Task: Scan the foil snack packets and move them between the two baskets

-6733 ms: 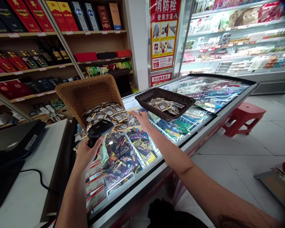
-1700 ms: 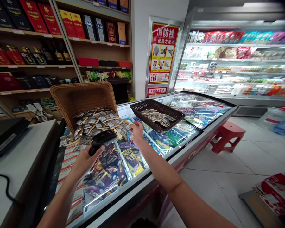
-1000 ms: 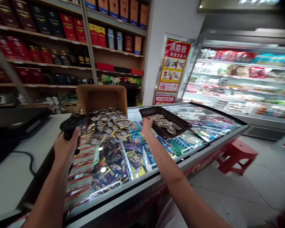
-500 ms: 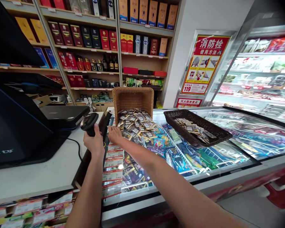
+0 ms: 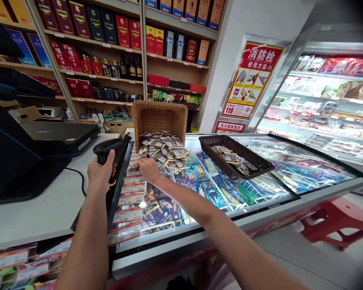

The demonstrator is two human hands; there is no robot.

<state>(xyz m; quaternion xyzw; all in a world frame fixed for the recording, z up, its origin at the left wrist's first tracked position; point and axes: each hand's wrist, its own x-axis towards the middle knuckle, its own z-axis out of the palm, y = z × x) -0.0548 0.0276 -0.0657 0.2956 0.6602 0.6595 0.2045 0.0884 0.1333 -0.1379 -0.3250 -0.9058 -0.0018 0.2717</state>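
My left hand [image 5: 100, 173] is wrapped round the handle of a black barcode scanner [image 5: 107, 147], its head turned away from me over the counter's edge. At the left side of a heap of small flat packets [image 5: 166, 149], my right hand [image 5: 149, 169] has its fingers closed. A small packet [image 5: 134, 166] shows at its fingertips, partly covered by the hand. The heap spills out of a tan wicker basket [image 5: 160, 106] lying on its side on the glass freezer lid. Right of it, a dark brown woven tray [image 5: 254, 171] holds more such packets.
Price labels [image 5: 128, 215] line the freezer's left edge. On the white counter [image 5: 45, 217] at left stand a dark checkout terminal [image 5: 12, 157] and a flat black machine [image 5: 57, 135]. Shelves of boxed bottles rise behind. A red stool [image 5: 341, 221] is on the floor at right.
My view has shifted and tilted down. My left hand has turned the scanner and moved slightly left. My right hand's fingers, flatter before, are now curled with a packet at their tips.
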